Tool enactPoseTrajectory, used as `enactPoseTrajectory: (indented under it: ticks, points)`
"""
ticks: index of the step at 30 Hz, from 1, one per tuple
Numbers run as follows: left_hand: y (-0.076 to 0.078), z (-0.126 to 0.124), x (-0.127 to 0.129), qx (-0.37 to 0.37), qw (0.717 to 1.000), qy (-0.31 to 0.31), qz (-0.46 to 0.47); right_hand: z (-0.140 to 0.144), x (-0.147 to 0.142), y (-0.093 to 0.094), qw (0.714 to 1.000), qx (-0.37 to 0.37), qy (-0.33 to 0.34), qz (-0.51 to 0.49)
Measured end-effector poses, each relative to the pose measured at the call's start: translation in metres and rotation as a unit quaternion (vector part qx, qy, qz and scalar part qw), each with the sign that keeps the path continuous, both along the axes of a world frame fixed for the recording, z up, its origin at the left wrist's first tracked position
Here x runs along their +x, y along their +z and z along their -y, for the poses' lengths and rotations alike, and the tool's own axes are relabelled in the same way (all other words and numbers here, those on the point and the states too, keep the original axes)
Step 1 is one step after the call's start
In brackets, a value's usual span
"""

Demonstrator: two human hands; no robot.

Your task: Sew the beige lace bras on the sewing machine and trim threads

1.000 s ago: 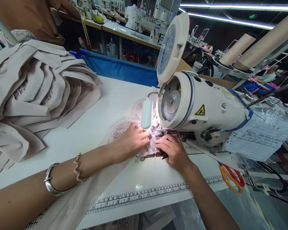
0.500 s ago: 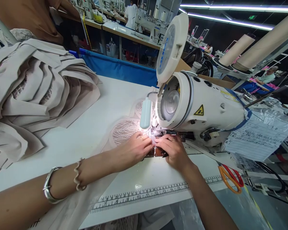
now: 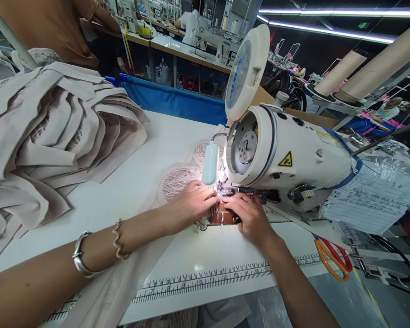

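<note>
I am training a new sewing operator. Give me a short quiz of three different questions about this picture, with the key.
1. True or false: both hands press the lace fabric flat close to the needle of the sewing machine.
2. Which wrist wears the silver bangle? A) left B) right
3. Fill in: the scissors with orange and red handles lie to the ____ of the right hand.

Key: 1 true. 2 A; the bangle is on the arm of the left hand. 3 right.
</note>
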State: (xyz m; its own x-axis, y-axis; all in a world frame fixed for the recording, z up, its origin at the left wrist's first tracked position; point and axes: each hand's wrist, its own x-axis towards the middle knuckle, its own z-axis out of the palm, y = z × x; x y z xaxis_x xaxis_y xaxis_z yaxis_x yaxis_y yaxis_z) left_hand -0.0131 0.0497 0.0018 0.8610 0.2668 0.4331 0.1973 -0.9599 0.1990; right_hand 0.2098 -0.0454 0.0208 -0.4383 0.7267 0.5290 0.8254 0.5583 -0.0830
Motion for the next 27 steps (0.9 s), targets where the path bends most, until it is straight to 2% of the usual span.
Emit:
enactPoseTrajectory:
  ticks: [4,9,15,21,27]
  points:
    - [-0.002,0.002,0.001,-0.03,0.999,0.007,0.013,0.0,-0.001,0.0,1.0,-0.005,0.024,0.002]
    - [-0.004,0.003,0.003,0.015,1.0,0.013,0.009,-0.001,0.0,-0.002,0.999,0.02,-0.025,0.015]
    - [-0.005,-0.001,0.003,0.038,0.999,0.006,0.004,-0.001,-0.002,0.0,0.999,-0.006,-0.017,0.036]
    - [0.002,-0.012,0.001,-0.001,1.0,0.005,-0.022,0.0,-0.001,0.0,0.999,0.022,-0.036,0.029]
    - [0.006,-0.019,-0.001,-0.036,0.998,0.018,-0.055,0.0,-0.001,-0.001,0.999,0.012,-0.023,0.018]
